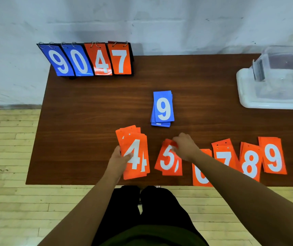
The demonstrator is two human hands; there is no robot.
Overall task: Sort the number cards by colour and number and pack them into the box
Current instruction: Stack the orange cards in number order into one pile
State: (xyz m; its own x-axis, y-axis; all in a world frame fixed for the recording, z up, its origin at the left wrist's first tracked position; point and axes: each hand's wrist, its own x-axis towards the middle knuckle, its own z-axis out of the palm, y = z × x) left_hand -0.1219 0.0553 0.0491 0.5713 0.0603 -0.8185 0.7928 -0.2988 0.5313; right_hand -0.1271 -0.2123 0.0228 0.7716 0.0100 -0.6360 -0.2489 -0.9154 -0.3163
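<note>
Orange number cards lie in piles along the table's near edge. My left hand (119, 159) grips a stack of orange cards (136, 153) topped by a 4. My right hand (184, 146) pinches the top of the orange 5 pile (168, 162). To the right lie the 6 pile (199, 176), partly hidden by my right forearm, then the 7 pile (224, 153), the 8 pile (250, 162) and the 9 pile (274, 157). A blue stack topped by a 9 (163, 108) sits mid-table. The clear plastic box (277, 71) stands on its white lid (245, 96) at the far right.
A flip scoreboard (87, 60) showing blue 9 0 and orange 4 7 stands at the table's (89, 112) back left corner against a white wall. Wooden floor lies to the left and below the table's near edge.
</note>
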